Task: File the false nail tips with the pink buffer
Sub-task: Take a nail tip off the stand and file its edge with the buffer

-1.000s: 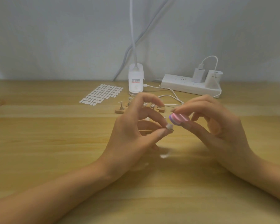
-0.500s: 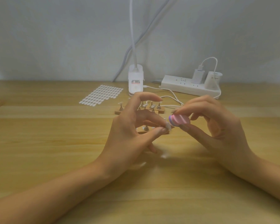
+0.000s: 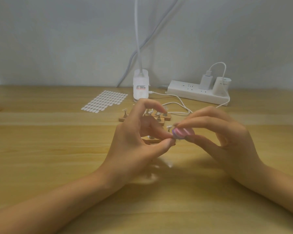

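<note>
My right hand (image 3: 227, 141) pinches the pink buffer (image 3: 182, 133), a small striped pink and purple block, between thumb and forefinger above the table. My left hand (image 3: 139, 146) pinches a small false nail tip (image 3: 173, 140) between thumb and middle finger, and the buffer's end touches it. The nail tip is mostly hidden by my fingertips. Behind my hands lie wooden holder blocks (image 3: 167, 117) with several nail tips standing on small stems.
A sheet of white adhesive tabs (image 3: 105, 101) lies at the back left. A white lamp base (image 3: 141, 86) stands behind the holders, with a white power strip (image 3: 198, 94) and its cables to the right. The wooden table (image 3: 49, 149) spreads all around.
The buffer has slid slightly left and down over the nail tip, which is now covered by my fingertips. My left hand has shifted a little to the right.
</note>
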Tool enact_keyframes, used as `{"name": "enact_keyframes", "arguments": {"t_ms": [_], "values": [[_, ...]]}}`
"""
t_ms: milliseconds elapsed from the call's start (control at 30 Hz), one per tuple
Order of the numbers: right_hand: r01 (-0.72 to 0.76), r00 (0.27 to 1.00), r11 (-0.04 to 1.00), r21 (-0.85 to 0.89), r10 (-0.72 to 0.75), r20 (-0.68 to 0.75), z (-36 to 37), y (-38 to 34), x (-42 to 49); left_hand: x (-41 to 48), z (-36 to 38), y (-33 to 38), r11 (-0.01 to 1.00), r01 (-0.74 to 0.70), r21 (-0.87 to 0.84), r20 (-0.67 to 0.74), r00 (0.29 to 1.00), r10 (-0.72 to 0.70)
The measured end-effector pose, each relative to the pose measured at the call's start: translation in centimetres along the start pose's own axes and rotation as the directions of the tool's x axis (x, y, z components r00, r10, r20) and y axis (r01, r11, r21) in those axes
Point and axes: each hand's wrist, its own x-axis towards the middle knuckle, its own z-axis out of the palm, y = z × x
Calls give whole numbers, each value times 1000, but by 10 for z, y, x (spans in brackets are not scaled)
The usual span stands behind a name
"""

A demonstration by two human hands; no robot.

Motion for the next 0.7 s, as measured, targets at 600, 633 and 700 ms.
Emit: {"name": "enact_keyframes", "arguments": {"t_ms": [600, 633, 700], "values": [[10, 1000, 1000, -22, -10, 27, -1, 0, 0, 0, 1, 1, 999, -8, 32, 14, 1000, 7], [33, 999, 999, -26, -32, 39, -1, -1, 0, 0, 2, 1, 999, -16, 43, 15, 1000, 15], [27, 999, 999, -32, -25, 45, -2, -1, 0, 1, 1, 1, 999, -18, 47, 20, 1000, 17]]}}
